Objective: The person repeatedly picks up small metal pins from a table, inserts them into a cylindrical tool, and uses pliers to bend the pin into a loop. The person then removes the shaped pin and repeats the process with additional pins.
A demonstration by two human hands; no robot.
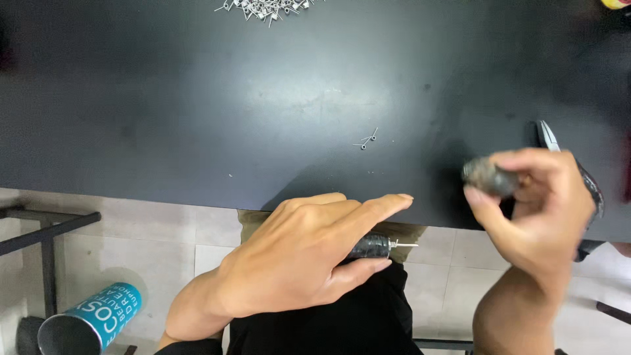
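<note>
My left hand lies palm down at the near edge of the black table, fingers stretched to the right, with a dark-handled tool tucked under them; its thin metal tip pokes out to the right. My right hand is raised over the table's right edge and pinches a small dark grey lump between thumb and fingers. A pair of pliers with a shiny nose lies behind that hand, mostly hidden. Two tiny metal pins rest on the table between the hands.
A pile of several small metal pins lies at the table's far edge. A teal cylindrical can lies on the tiled floor at lower left, next to a black metal frame. Black-clothed legs show below the table.
</note>
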